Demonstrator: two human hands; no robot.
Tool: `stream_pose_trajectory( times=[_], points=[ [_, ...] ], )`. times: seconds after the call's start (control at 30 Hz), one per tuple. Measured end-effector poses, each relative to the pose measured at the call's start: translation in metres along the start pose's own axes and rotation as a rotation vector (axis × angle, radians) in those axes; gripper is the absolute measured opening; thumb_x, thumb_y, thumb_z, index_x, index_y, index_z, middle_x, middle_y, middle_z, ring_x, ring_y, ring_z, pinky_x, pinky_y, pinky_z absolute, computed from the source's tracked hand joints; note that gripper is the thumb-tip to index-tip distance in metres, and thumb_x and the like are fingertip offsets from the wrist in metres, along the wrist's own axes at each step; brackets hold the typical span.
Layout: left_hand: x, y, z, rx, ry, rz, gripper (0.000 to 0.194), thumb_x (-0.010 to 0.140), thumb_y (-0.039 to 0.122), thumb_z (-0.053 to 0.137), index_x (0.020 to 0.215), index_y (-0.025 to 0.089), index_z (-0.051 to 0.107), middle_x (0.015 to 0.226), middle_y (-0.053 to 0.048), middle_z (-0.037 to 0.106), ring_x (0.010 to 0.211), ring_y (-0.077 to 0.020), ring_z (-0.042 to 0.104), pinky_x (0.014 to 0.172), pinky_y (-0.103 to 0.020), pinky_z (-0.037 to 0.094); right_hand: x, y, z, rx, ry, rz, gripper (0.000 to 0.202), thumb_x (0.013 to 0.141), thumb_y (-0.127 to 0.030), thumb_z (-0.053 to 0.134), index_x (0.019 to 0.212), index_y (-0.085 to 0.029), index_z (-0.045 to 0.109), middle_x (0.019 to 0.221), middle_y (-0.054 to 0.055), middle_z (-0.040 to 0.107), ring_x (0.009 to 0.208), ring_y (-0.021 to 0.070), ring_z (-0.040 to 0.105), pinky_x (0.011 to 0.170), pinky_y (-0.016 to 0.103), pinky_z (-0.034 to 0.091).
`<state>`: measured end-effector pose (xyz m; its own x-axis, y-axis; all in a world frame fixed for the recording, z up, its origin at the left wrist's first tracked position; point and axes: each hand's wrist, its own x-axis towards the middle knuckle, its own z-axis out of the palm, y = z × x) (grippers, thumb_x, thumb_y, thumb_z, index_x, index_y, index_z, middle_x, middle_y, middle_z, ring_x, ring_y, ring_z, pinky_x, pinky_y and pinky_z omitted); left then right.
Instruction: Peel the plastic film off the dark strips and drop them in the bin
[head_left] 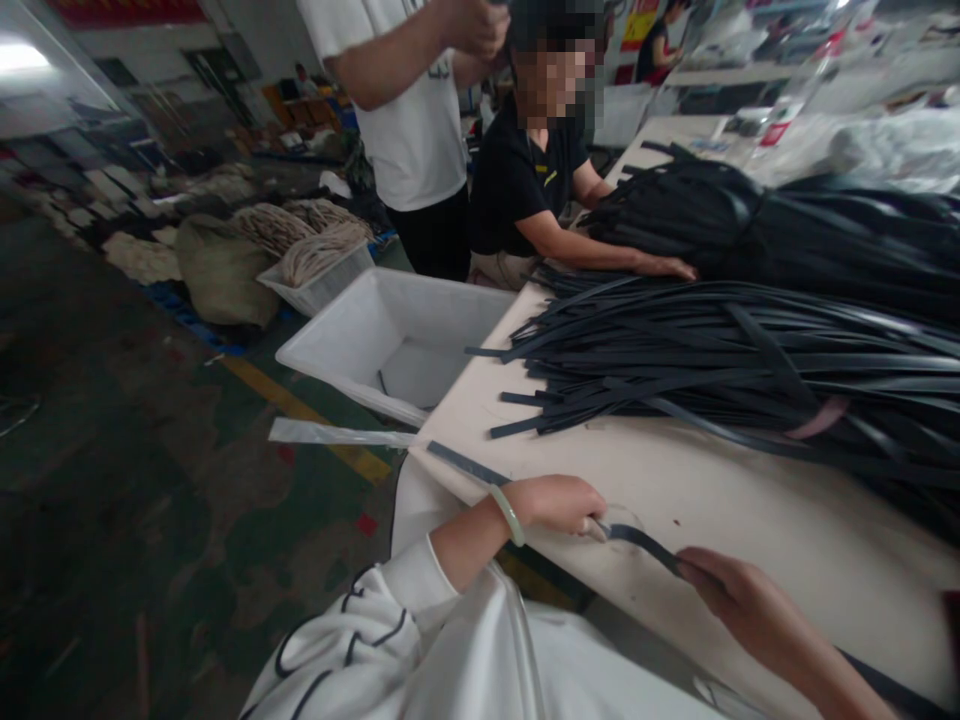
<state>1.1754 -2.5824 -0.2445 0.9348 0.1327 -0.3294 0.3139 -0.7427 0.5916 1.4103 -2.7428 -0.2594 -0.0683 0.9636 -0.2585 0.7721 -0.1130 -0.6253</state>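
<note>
A dark flat strip (643, 541) runs along the near edge of the pale table (592, 455). My left hand (559, 503), with a pale bangle at its wrist, is closed around the strip, and something light-coloured shows at its fingertips. To the right, my right hand (724, 585) pinches the same strip, which bows slightly between the two hands. Its far end lies flat near the table corner, and more dark strip shows beneath my right forearm. Beyond my hands lies a large pile of dark strips (675, 350), with a pinkish tie (821, 418) around part of it.
A white bin (405, 325) stands beyond the table's left corner, near a smaller bin of pale cords (322, 260). A seated person in black (517, 190) rests a hand on the pile. Another person in white (412, 130) stands behind. A translucent strip (337, 433) overhangs the corner.
</note>
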Motion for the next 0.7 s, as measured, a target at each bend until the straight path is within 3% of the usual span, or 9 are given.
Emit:
stream_pose_trajectory(
  times=[0.17,0.27,0.47,0.53,0.63,0.7],
  points=[
    [-0.008,0.003,-0.003,0.097,0.011,-0.076,0.021,0.078,0.012,0.054,0.092,0.015,0.07,0.091,-0.013,0.072,0.081,-0.0228,0.065,0.064,-0.029,0.043,-0.003,0.018,0.001,-0.022,0.04,0.052,0.036,0.088,-0.05,0.048,0.093,-0.024,0.072,0.092,0.008,0.078,0.084,0.028,0.073,0.073,0.033,0.056],
    [-0.014,0.003,-0.003,0.112,0.017,-0.115,0.023,0.077,0.012,0.054,0.093,0.014,0.07,0.094,-0.015,0.072,0.082,-0.025,0.066,0.062,-0.03,0.043,-0.005,0.024,-0.001,0.004,-0.002,0.052,0.038,0.087,-0.052,0.05,0.097,-0.024,0.073,0.099,0.008,0.077,0.091,0.0284,0.072,0.079,0.033,0.056],
    [0.0,0.01,0.006,-0.024,-0.026,-0.024,0.019,0.08,0.013,0.057,0.094,0.016,0.07,0.081,-0.007,0.072,0.08,-0.02,0.065,0.063,-0.026,0.041,0.009,-0.016,0.015,0.115,-0.079,0.014,0.041,0.09,-0.051,0.046,0.096,-0.02,0.073,0.091,0.007,0.076,0.083,0.0239,0.07,0.075,0.028,0.054],
    [0.004,0.011,0.01,-0.027,-0.01,-0.012,0.018,0.08,0.015,0.058,0.094,0.016,0.07,0.085,-0.008,0.072,0.082,-0.0204,0.065,0.063,-0.027,0.04,0.013,-0.03,0.022,0.127,-0.101,-0.006,0.043,0.091,-0.05,0.043,0.099,-0.019,0.071,0.089,0.007,0.075,0.081,0.023,0.069,0.073,0.028,0.053],
    [-0.003,0.007,0.009,-0.006,0.032,-0.048,0.021,0.08,0.016,0.058,0.097,0.017,0.07,0.095,-0.009,0.072,0.088,-0.0221,0.065,0.064,-0.028,0.04,0.008,-0.029,0.02,0.121,-0.128,-0.022,0.04,0.092,-0.047,0.043,0.104,-0.019,0.068,0.093,0.008,0.074,0.082,0.0225,0.068,0.073,0.028,0.051],
    [-0.014,0.0,0.005,-0.005,0.062,-0.1,0.022,0.08,0.014,0.056,0.097,0.017,0.07,0.098,-0.01,0.072,0.089,-0.0229,0.065,0.065,-0.028,0.04,0.0,-0.016,0.011,0.078,-0.156,0.011,0.037,0.09,-0.048,0.044,0.093,-0.02,0.068,0.085,0.007,0.073,0.075,0.0217,0.066,0.067,0.028,0.049]
  ],
)
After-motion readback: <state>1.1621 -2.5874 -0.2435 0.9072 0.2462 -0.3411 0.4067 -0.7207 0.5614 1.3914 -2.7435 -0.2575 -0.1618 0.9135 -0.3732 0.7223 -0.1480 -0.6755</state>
